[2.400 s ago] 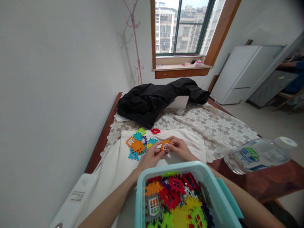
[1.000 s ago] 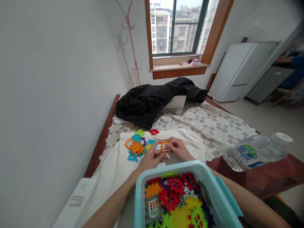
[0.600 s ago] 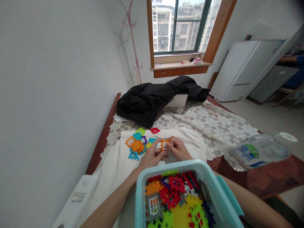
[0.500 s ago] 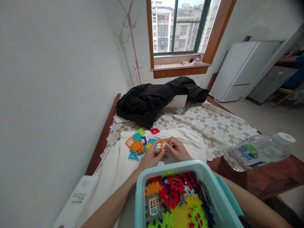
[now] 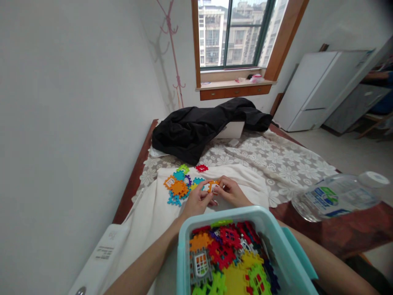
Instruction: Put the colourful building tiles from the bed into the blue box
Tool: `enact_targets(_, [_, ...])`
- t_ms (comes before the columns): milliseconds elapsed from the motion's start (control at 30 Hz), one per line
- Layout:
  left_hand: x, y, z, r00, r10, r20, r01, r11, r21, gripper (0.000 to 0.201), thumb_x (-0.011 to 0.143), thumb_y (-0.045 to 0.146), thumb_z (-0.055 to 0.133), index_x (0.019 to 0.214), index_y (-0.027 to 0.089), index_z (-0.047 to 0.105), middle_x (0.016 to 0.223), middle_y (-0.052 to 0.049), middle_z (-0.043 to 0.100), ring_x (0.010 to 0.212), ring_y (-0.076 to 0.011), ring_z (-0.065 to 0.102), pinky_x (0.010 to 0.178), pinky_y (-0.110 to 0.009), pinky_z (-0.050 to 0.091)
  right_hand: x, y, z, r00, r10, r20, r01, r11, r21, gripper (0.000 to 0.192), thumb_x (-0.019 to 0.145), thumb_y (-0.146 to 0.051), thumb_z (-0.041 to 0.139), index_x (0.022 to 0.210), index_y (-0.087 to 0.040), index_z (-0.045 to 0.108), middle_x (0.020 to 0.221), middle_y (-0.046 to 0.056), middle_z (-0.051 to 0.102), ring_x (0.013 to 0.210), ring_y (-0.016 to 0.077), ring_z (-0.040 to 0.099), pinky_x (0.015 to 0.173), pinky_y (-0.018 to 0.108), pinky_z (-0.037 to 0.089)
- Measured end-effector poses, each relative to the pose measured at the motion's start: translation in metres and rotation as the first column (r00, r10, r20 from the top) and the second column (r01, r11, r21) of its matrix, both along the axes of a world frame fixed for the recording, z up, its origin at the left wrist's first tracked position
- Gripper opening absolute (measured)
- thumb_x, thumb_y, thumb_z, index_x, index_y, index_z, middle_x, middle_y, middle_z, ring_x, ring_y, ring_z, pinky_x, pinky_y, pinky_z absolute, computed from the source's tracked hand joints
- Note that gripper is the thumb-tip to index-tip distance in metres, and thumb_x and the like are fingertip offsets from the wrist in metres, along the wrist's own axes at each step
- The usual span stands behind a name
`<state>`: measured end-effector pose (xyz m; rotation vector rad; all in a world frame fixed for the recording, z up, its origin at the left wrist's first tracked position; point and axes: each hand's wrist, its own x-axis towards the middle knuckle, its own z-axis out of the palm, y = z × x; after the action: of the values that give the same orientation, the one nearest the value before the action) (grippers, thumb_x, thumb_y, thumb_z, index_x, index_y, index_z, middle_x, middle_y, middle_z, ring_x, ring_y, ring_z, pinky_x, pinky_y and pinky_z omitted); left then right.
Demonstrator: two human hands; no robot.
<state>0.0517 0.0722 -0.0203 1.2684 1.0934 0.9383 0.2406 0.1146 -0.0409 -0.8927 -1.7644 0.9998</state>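
The teal bin (image 5: 183, 250) of interlocking tiles sits nearest you. Beyond it, your left hand (image 5: 196, 201) and right hand (image 5: 231, 192) stay pinched on the orange window tile (image 5: 213, 186), held just above the cream cloth (image 5: 153, 213), barely shifted. The loose tile cluster (image 5: 179, 186) lies left; the black jacket (image 5: 199, 129) lies farther off.

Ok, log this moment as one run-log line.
left hand: holds orange piece | right hand: holds same piece | loose pieces: on white cloth | teal bin: full, nearest camera

Black jacket (image 5: 199, 129) on lace cloth (image 5: 276, 162); water bottle (image 5: 336, 196) right.
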Motion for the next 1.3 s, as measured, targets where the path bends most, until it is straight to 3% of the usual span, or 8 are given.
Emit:
enact_targets(200, [0.001,0.001,0.002,0.998,0.011,0.058,-0.010,1.000,-0.010,0.063,0.087,0.043,0.075,0.140,0.016,0.052,0.066,0.001,0.076,0.064,-0.0211,0.076,0.068,-0.031,0.060,-0.001,-0.003,0.001,1.000,-0.030,-0.004,0.030,1.000,-0.008,0.043,0.091,-0.054,0.071,0.071,-0.023,0.049,0.069,-0.002,0.051,0.063,0.0150,0.045,0.058,0.028,0.037])
enact_targets(367, [0.003,0.003,0.005,0.985,0.056,0.162,-0.047,0.997,-0.060,0.064,0.084,0.045,0.078,0.134,0.018,0.048,0.073,0.000,0.078,0.068,-0.0220,0.078,0.064,-0.029,0.059,0.000,-0.005,-0.002,0.980,0.062,-0.190,-0.093,0.983,-0.157,0.036,0.090,-0.052,0.073,0.099,-0.026,0.051,0.091,0.000,0.059,0.077,0.0173,0.057,0.065,0.028,0.045])
enact_targets(500, [0.003,0.003,0.006,0.975,0.055,0.213,-0.038,0.996,-0.084,0.061,0.085,0.049,0.077,0.130,0.019,0.048,0.081,-0.004,0.080,0.073,-0.0239,0.080,0.065,-0.030,0.060,0.000,0.000,-0.007,0.953,0.044,-0.301,-0.124,0.960,-0.252,0.050,0.088,-0.052,0.077,0.122,-0.029,0.048,0.096,0.002,0.064,0.084,0.0201,0.063,0.070,0.030,0.049])
enact_targets(667, [0.002,0.002,0.001,0.978,-0.044,0.203,0.055,0.997,-0.046,0.064,0.085,0.056,0.077,0.129,0.020,0.049,0.077,-0.003,0.079,0.077,-0.0250,0.081,0.068,-0.031,0.060,0.000,0.005,-0.008,0.957,0.047,-0.286,-0.130,0.951,-0.280,0.044,0.081,-0.056,0.081,0.105,-0.024,0.061,0.097,0.003,0.067,0.082,0.0196,0.064,0.074,0.032,0.051])
enact_targets(867, [0.002,0.003,-0.004,0.986,-0.058,0.153,0.064,0.998,-0.030,0.064,0.088,0.057,0.074,0.133,0.019,0.048,0.073,-0.003,0.079,0.077,-0.0252,0.081,0.068,-0.031,0.059,0.000,0.004,-0.007,0.971,0.022,-0.238,-0.088,0.960,-0.268,0.042,0.082,-0.056,0.081,0.103,-0.023,0.065,0.094,0.003,0.068,0.079,0.0184,0.062,0.070,0.031,0.050])
enact_targets(1067, [0.001,0.003,-0.011,0.991,-0.054,0.120,0.055,0.999,-0.001,0.068,0.086,0.058,0.075,0.136,0.018,0.051,0.073,-0.003,0.078,0.074,-0.0244,0.080,0.067,-0.031,0.060,0.001,0.007,-0.004,0.964,0.065,-0.257,-0.164,0.907,-0.389,0.044,0.074,-0.057,0.086,0.088,-0.021,0.066,0.076,-0.001,0.066,0.066,0.0157,0.057,0.064,0.030,0.048])
enact_targets(1300, [0.003,0.001,-0.010,0.990,-0.046,0.133,0.047,0.999,-0.010,0.068,0.085,0.059,0.076,0.133,0.018,0.052,0.067,0.001,0.074,0.072,-0.0249,0.079,0.065,-0.031,0.061,0.004,0.004,0.001,0.987,0.061,-0.148,-0.098,0.961,-0.258,0.035,0.084,-0.053,0.078,0.085,-0.019,0.069,0.075,0.001,0.066,0.067,0.0164,0.057,0.062,0.030,0.044])
